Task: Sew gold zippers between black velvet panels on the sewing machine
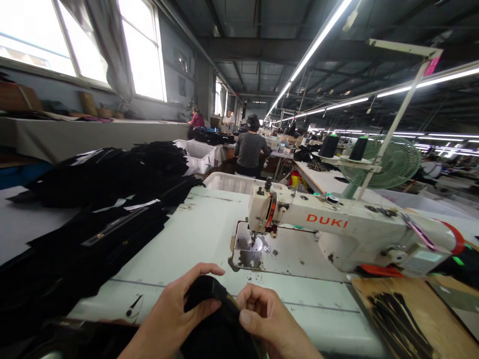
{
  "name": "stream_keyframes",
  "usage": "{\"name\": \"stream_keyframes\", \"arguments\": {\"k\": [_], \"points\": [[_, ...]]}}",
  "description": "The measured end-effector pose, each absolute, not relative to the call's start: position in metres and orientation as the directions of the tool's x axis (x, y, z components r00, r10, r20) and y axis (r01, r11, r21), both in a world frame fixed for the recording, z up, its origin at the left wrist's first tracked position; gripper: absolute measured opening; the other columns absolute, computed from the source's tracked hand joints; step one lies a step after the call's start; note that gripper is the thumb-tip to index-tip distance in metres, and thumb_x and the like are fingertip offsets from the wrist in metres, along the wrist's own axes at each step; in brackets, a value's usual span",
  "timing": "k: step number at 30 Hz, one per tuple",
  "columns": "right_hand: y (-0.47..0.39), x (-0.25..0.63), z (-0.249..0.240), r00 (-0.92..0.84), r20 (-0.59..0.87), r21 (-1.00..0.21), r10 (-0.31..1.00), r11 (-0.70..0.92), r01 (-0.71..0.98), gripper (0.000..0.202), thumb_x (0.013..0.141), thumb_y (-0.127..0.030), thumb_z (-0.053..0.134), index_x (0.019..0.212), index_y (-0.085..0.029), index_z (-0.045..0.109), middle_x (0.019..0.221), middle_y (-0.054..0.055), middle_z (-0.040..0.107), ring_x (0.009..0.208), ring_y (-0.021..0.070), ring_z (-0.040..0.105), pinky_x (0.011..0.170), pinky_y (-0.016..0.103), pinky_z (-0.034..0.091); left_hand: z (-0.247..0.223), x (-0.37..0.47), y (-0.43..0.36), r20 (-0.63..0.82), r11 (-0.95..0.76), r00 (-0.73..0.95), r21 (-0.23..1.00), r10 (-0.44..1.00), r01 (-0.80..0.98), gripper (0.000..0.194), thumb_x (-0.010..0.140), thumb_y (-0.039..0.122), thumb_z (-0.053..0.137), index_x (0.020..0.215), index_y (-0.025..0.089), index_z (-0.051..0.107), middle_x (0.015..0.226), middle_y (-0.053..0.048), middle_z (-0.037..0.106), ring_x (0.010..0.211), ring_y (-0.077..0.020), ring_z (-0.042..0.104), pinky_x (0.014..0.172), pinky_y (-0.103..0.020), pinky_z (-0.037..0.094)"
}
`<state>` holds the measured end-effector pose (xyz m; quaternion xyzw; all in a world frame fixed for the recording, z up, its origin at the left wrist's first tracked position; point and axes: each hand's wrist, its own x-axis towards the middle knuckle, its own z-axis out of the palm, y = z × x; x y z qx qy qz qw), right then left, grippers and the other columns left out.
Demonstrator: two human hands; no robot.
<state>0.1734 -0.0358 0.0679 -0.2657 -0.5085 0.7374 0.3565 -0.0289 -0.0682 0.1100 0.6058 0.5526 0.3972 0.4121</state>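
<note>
A piece of black fabric (217, 324) is held up at the front edge of the pale green sewing table (149, 264). My left hand (179, 309) grips its left side, thumb on the near face and index finger stretched over the top. On the right, my right hand (267, 316) pinches the fabric's edge, where a thin brownish strip (232, 300) shows. Beyond both hands stands a white sewing machine (322, 219), its needle area lit above a metal plate (249, 244). The lower part of the fabric runs out of view.
Black fabric pieces (123, 174) lie heaped along the left. A wooden board (389, 309) with dark strips (402, 319) is at the right. Small scissors (133, 305) rest near the table's front edge. A white bin (232, 183) and a seated person (250, 149) are farther back.
</note>
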Motion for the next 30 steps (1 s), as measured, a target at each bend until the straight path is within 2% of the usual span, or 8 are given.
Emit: {"name": "stream_keyframes", "arguments": {"k": [3,8,11,14,18,23,26,30], "points": [[-0.036,0.174,0.068,-0.568,-0.002,-0.966,0.823,-0.148,-0.212,0.05,0.066,-0.061,0.084,0.077,-0.017,0.062,0.065,-0.005,0.047,0.058,0.0084,0.035,0.056,0.022,0.026,0.11,-0.03,-0.069,0.033,-0.055,0.071,0.941,0.997,0.334,0.035,0.082,0.043,0.067,0.112,0.025,0.061,0.073,0.005,0.063,0.068,-0.0169,0.059,0.065,-0.023,0.047],[-0.04,0.171,0.069,-0.383,0.135,-0.991,0.914,0.117,-0.07,0.038,0.067,-0.051,0.084,0.069,-0.018,0.067,0.071,-0.001,0.055,0.066,0.0141,0.048,0.064,0.026,0.037,0.109,-0.028,-0.07,0.062,-0.072,0.047,0.964,0.997,0.255,0.03,0.082,0.048,0.067,0.1,0.025,0.062,0.081,0.003,0.067,0.078,-0.0186,0.064,0.069,-0.023,0.051],[-0.042,0.168,0.068,-0.357,0.099,-0.989,0.929,0.051,-0.14,0.039,0.071,-0.053,0.081,0.07,-0.018,0.066,0.064,-0.003,0.051,0.061,0.0126,0.043,0.059,0.025,0.033,0.11,-0.028,-0.072,0.033,-0.044,0.048,0.965,0.998,0.26,0.033,0.085,0.05,0.064,0.109,0.026,0.06,0.082,0.003,0.068,0.08,-0.0196,0.066,0.071,-0.024,0.054],[-0.043,0.166,0.064,-0.371,0.02,-0.972,0.929,-0.068,-0.225,0.045,0.067,-0.057,0.083,0.071,-0.018,0.061,0.061,-0.005,0.046,0.058,0.0109,0.035,0.056,0.024,0.025,0.109,-0.031,-0.074,0.079,-0.094,0.062,0.949,0.995,0.301,0.036,0.089,0.047,0.06,0.121,0.029,0.056,0.091,0.002,0.071,0.085,-0.0201,0.069,0.076,-0.025,0.056],[-0.044,0.162,0.061,-0.352,0.013,-0.958,0.936,-0.089,-0.273,0.052,0.06,-0.06,0.086,0.066,-0.018,0.056,0.06,-0.005,0.044,0.058,0.0103,0.03,0.056,0.025,0.021,0.107,-0.033,-0.075,0.171,-0.176,0.042,0.933,0.984,0.313,0.036,0.085,0.041,0.068,0.118,0.03,0.058,0.104,0.002,0.073,0.093,-0.02,0.071,0.082,-0.024,0.056],[-0.046,0.162,0.065,-0.314,0.026,-0.965,0.949,-0.058,-0.256,0.051,0.062,-0.061,0.085,0.067,-0.017,0.06,0.058,-0.003,0.045,0.057,0.0105,0.033,0.055,0.024,0.023,0.121,-0.026,-0.076,0.107,-0.093,-0.036,0.957,0.994,0.274,0.05,0.068,0.04,0.081,0.111,0.028,0.058,0.089,0.004,0.074,0.082,-0.0209,0.071,0.074,-0.024,0.054],[-0.049,0.161,0.068,-0.261,0.028,-0.974,0.965,-0.033,-0.225,0.052,0.063,-0.063,0.084,0.066,-0.017,0.06,0.055,-0.004,0.045,0.054,0.0105,0.034,0.053,0.023,0.026,0.13,-0.019,-0.075,0.104,-0.07,-0.092,0.944,0.99,0.321,0.058,0.062,0.039,0.083,0.111,0.027,0.056,0.078,0.006,0.072,0.073,-0.0207,0.068,0.072,-0.026,0.051],[-0.052,0.16,0.07,-0.183,0.08,-0.984,0.98,0.048,-0.172,0.052,0.066,-0.067,0.08,0.064,-0.018,0.061,0.055,-0.003,0.045,0.053,0.0119,0.039,0.053,0.025,0.035,0.13,-0.015,-0.068,0.05,-0.045,-0.003,0.91,0.999,0.412,0.029,0.067,0.041,0.076,0.087,0.021,0.066,0.075,0.003,0.07,0.074,-0.0216,0.064,0.068,-0.027,0.047]]}}
